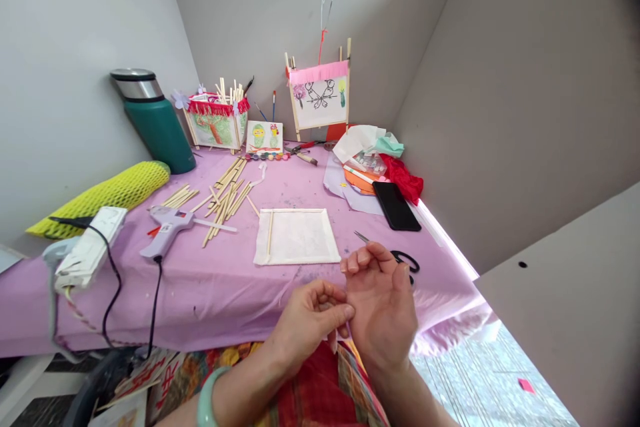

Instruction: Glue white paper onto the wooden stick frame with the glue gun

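My left hand (320,313) has its thumb and fingers drawn together against the edge of my right palm; whatever they pinch, if anything, is too small to make out. My right hand (383,310) is turned palm up, fingers apart and slightly bent, with nothing resting in it. Just beyond both hands lies a white paper panel (300,237) framed with thin sticks, flat on the cloth. Partly hidden behind my right hand are black-handled scissors (407,260), their tip pointing left.
A purple glue gun (173,227) and wooden sticks (227,203) lie left on the purple cloth (210,293). Behind stand a green bottle (157,123), a decorated paper box (217,123) and a hanging lantern (320,97). A phone (397,205) lies right, near crumpled red fabric (403,178).
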### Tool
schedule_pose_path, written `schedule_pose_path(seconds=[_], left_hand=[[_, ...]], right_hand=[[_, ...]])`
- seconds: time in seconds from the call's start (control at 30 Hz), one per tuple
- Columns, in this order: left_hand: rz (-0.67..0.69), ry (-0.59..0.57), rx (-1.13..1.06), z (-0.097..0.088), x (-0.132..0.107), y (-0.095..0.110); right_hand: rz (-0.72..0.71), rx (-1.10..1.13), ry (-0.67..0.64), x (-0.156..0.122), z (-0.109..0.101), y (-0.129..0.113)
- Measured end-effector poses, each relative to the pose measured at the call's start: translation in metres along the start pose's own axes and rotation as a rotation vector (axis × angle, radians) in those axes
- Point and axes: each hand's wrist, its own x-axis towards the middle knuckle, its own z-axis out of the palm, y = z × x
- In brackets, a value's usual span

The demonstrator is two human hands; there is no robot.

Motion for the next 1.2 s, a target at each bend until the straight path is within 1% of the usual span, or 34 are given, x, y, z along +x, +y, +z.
schedule_pose_path(seconds=[0.13, 0.23, 0.3, 0.43, 0.53, 0.6, 0.67, 0.73, 0.77, 0.8, 0.83, 0.93, 1.0, 1.1, 1.2], left_hand=[[-0.017, 0.007, 0.02, -0.001, 0.0, 0.003], [-0.015, 0.0, 0.005, -0.003, -0.001, 0.003], [-0.022, -0.019, -0.013, -0.004, -0.002, 0.003], [-0.038, -0.065, -0.039, -0.008, -0.004, 0.003], [-0.051, -0.084, -0.018, -0.009, -0.004, 0.003], [-0.028, -0.103, 0.059, -0.01, -0.003, 0.004], [0.059, -0.102, 0.175, -0.011, -0.002, 0.005], [0.132, -0.105, 0.249, -0.012, -0.002, 0.006], [0.14, -0.114, 0.248, -0.012, -0.002, 0.006], [0.126, -0.132, 0.226, -0.012, -0.001, 0.006], [0.092, -0.153, 0.187, -0.012, -0.001, 0.006], [-0.015, -0.193, 0.059, -0.014, -0.002, 0.006], [-0.062, -0.211, 0.013, -0.015, -0.002, 0.005], [-0.083, -0.212, 0.0, -0.017, -0.003, 0.005], [-0.077, -0.195, 0.015, -0.016, -0.003, 0.004]], right_hand=[[-0.141, -0.214, -0.162, -0.013, -0.006, 0.006], [-0.201, -0.341, -0.261, -0.02, -0.009, 0.007], [-0.18, -0.352, -0.29, -0.022, -0.008, 0.006], [-0.066, -0.259, -0.289, -0.02, -0.005, 0.003], [-0.043, -0.266, -0.295, -0.02, -0.007, 0.002], [-0.007, -0.385, -0.366, -0.021, -0.012, 0.0], [0.011, -0.584, -0.494, -0.023, -0.016, -0.003], [-0.015, -0.742, -0.609, -0.025, -0.019, -0.005], [-0.036, -0.767, -0.632, -0.027, -0.019, -0.006], [-0.045, -0.752, -0.628, -0.028, -0.018, -0.006], [-0.034, -0.707, -0.596, -0.029, -0.017, -0.006], [0.076, -0.471, -0.409, -0.028, -0.012, -0.005], [0.132, -0.318, -0.315, -0.025, -0.009, -0.003], [0.15, -0.186, -0.269, -0.019, -0.005, -0.001], [0.152, -0.174, -0.254, -0.019, -0.007, 0.002]])
